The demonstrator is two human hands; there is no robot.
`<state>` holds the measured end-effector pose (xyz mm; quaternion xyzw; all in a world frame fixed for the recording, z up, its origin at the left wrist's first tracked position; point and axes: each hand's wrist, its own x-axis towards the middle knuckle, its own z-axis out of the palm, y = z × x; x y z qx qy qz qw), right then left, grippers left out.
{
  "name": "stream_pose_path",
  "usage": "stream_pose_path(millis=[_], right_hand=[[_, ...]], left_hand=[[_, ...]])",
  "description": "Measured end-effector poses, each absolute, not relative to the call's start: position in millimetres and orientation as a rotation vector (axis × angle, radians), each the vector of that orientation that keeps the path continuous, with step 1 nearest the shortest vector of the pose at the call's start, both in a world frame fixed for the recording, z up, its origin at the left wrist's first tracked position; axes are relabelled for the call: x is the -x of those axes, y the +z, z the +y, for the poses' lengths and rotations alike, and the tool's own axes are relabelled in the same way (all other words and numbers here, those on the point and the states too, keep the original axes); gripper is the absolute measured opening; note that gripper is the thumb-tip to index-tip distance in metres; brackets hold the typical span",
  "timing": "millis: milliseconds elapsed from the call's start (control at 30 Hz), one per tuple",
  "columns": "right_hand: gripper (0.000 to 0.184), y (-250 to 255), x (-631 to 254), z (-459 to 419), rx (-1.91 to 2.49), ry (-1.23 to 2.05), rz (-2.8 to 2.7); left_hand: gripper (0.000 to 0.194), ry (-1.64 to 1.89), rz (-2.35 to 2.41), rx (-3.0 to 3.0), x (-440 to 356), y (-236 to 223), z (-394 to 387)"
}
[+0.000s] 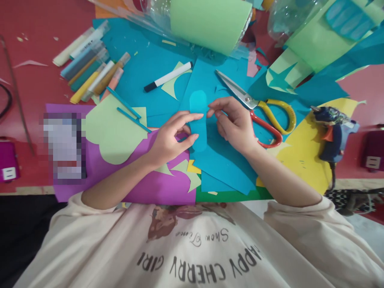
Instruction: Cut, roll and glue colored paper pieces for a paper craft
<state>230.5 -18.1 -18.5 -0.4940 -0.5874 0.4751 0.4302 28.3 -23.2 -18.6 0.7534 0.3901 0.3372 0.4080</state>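
Observation:
A blue paper strip with rounded ends [198, 102] is upright in my view between my hands, its upper end paler than the rest. My left hand [172, 138] grips its left edge, with the index finger and thumb lying over the strip and the other fingers curled at or behind the edge. Close to the right edge is my right hand [232, 122], fingers bent and tips slightly apart, with nothing visible between them. Large scissors [250, 103] with one yellow and one red handle lie partly open beyond my right hand. Blue paper sheets [228, 168] are underneath.
Several markers [90, 60] are grouped at the left, and a black-and-white marker [168, 76] lies ahead. A glue gun [336, 138] rests on yellow paper at the right. Green paper cut-outs [115, 132], a phone-like blurred object [64, 146] and a plastic bottle wrapped in green paper [210, 24] surround the work.

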Motion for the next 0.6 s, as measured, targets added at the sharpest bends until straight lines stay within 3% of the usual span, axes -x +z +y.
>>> stream_pose_path(millis=[200, 400, 600], right_hand=[[0.02, -18.8, -234.8, -17.1, 1.365, 0.868, -1.588], [0.022, 11.0, -254.5, -34.0, 1.445, 0.798, -1.677], [0.006, 40.5, -348.1, -72.3, 2.182, 0.189, -1.345]], left_hand=[[0.034, 0.863, 0.969, -1.899, -26.7, -20.4, -20.9], [0.034, 0.906, 0.959, -1.893, -26.0, -22.5, -19.2], [0.037, 0.908, 0.946, -1.839, -26.7, -23.3, -19.6]])
